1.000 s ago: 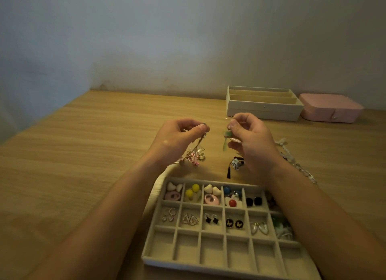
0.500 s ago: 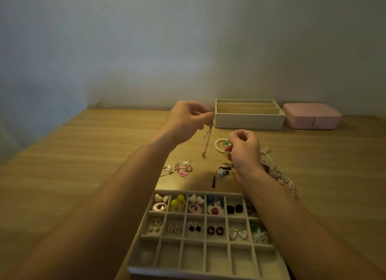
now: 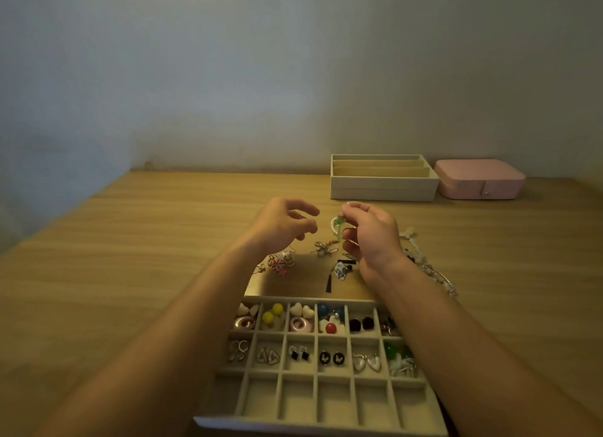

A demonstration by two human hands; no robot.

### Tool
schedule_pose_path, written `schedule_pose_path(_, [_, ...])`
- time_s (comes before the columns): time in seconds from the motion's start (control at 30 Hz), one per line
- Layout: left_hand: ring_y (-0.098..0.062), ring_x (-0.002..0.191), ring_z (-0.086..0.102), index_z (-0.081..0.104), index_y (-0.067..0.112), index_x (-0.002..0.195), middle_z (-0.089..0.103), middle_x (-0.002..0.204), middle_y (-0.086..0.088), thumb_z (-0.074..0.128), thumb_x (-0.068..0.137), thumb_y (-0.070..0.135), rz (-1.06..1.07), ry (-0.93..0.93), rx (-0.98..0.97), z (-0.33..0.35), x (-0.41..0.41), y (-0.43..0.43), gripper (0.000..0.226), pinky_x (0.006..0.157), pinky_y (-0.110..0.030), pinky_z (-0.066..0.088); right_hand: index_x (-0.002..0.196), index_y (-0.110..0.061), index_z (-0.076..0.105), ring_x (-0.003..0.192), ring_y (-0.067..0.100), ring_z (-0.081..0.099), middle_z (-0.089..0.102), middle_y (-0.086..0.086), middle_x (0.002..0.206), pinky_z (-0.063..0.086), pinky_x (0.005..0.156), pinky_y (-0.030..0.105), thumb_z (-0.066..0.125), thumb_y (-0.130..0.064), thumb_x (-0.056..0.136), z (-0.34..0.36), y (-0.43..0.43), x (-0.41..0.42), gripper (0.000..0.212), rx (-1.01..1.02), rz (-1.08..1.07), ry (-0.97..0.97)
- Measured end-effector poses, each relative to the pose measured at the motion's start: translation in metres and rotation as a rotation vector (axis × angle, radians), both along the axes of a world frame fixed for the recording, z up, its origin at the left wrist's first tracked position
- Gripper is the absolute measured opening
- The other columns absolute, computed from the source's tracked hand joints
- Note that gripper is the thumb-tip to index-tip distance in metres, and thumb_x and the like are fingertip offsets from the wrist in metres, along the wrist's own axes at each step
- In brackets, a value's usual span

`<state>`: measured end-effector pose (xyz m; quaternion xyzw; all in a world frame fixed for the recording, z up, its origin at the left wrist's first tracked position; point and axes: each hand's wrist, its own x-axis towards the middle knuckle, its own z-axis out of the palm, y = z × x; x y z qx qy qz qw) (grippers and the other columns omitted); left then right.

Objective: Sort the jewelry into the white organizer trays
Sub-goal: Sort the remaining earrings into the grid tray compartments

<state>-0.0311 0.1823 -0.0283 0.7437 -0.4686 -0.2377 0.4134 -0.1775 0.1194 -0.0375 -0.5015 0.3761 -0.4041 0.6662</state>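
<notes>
A white grid tray [image 3: 313,373] lies near me, its two far rows filled with earring pairs and its near row bare. Beyond it loose jewelry lies on the table: a pink flower piece [image 3: 280,263], a small silver dangling earring [image 3: 324,248], a black-and-white piece [image 3: 340,270] and a bead chain [image 3: 427,267]. My left hand [image 3: 284,226] hovers over the pile with fingers apart and nothing in them. My right hand [image 3: 372,234] pinches a green earring [image 3: 339,222] next to a pearl loop.
A second white tray [image 3: 383,188] with long slots stands at the back right of the wooden table. A shut pink jewelry box [image 3: 479,178] sits beside it. A grey wall closes off the far table edge.
My left hand has let go of the thin dangling earring, which now lies on the table, and its fingers have spread. My right hand still pinches the green earring.
</notes>
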Motion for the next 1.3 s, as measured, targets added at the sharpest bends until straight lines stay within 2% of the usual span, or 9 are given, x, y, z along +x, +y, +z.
schedule_pose_path(0.1, [-0.017,0.087,0.069,0.070,0.023,0.113,0.076,0.096,0.002,0.061,0.098,0.024,0.001,0.061,-0.060,0.005,-0.004,0.013,0.017,0.072,-0.030,0.056,0.107,-0.017,0.067,0.070,0.011,0.056,0.069,0.005,0.095,0.050,0.066,0.028,0.061,-0.020,0.101,0.008,0.002,-0.002,0.009,-0.070,0.105,0.029])
schedule_pose_path(0.2, [-0.019,0.100,0.071,0.067,0.021,0.118,0.075,0.104,0.000,0.053,0.102,0.034,-0.077,0.304,-0.092,0.010,-0.011,0.032,0.025,0.088,-0.036,0.057,0.109,-0.016,0.068,0.076,0.015,0.058,0.068,0.004,0.094,0.052,0.070,0.031,0.063,-0.020,0.100,0.017,0.007,-0.003,0.011,-0.166,0.226,0.054])
schedule_pose_path(0.33, [-0.029,0.108,0.070,0.062,0.014,0.127,0.072,0.116,-0.011,0.053,0.101,0.038,-0.186,0.598,-0.110,0.013,-0.019,0.051,0.036,0.091,-0.043,0.056,0.112,-0.016,0.066,0.082,0.021,0.063,0.069,0.007,0.097,0.059,0.083,0.044,0.064,-0.019,0.098,0.029,0.021,-0.005,0.014,-0.225,0.306,0.059])
schedule_pose_path(0.63, [-0.024,0.088,0.068,0.059,0.001,0.127,0.068,0.106,-0.018,0.057,0.096,0.002,-0.191,0.946,-0.166,0.018,-0.026,0.103,0.032,0.078,-0.028,0.060,0.114,-0.016,0.070,0.076,0.019,0.063,0.070,0.003,0.090,0.057,0.072,0.033,0.060,-0.016,0.101,0.041,0.062,-0.011,0.016,-0.251,0.384,0.071])
schedule_pose_path(0.77, [-0.019,0.077,0.068,0.066,0.002,0.110,0.069,0.093,-0.016,0.063,0.092,-0.001,-0.098,0.884,-0.200,0.017,-0.023,0.130,0.019,0.065,-0.023,0.060,0.107,-0.014,0.068,0.072,0.016,0.058,0.067,0.003,0.087,0.050,0.064,0.030,0.058,-0.016,0.102,0.043,0.085,-0.008,0.011,-0.185,0.370,0.059])
schedule_pose_path(0.9, [-0.016,0.074,0.065,0.067,0.006,0.108,0.070,0.089,-0.010,0.067,0.090,0.001,-0.072,0.738,-0.166,0.017,-0.023,0.158,0.018,0.066,-0.023,0.058,0.107,-0.010,0.063,0.070,0.019,0.061,0.066,0.008,0.090,0.050,0.064,0.033,0.054,-0.012,0.103,0.042,0.105,-0.005,0.011,-0.115,0.373,0.029])
schedule_pose_path(1.1, [-0.010,0.069,0.063,0.071,0.017,0.100,0.074,0.084,-0.003,0.073,0.089,0.015,0.012,0.344,-0.077,0.007,-0.027,0.189,0.012,0.058,-0.020,0.048,0.104,-0.010,0.059,0.067,0.022,0.066,0.069,0.010,0.085,0.056,0.064,0.035,0.050,-0.010,0.104,0.035,0.125,-0.006,0.009,-0.113,0.371,0.149])
schedule_pose_path(1.23, [-0.011,0.069,0.059,0.069,0.025,0.092,0.068,0.082,0.003,0.073,0.086,0.028,0.108,-0.169,0.098,-0.005,-0.025,0.197,0.007,0.060,-0.026,0.045,0.109,-0.009,0.060,0.073,0.023,0.071,0.073,0.010,0.085,0.061,0.064,0.036,0.053,-0.012,0.104,0.042,0.118,-0.022,0.010,-0.131,0.412,0.207])
schedule_pose_path(1.3, [-0.013,0.064,0.058,0.061,0.026,0.099,0.067,0.081,-0.001,0.072,0.088,0.033,0.082,-0.142,0.240,-0.008,-0.028,0.200,0.017,0.054,-0.025,0.044,0.112,-0.010,0.061,0.072,0.022,0.073,0.075,0.009,0.085,0.061,0.063,0.034,0.055,-0.014,0.104,0.048,0.113,-0.030,0.011,-0.163,0.439,0.271])
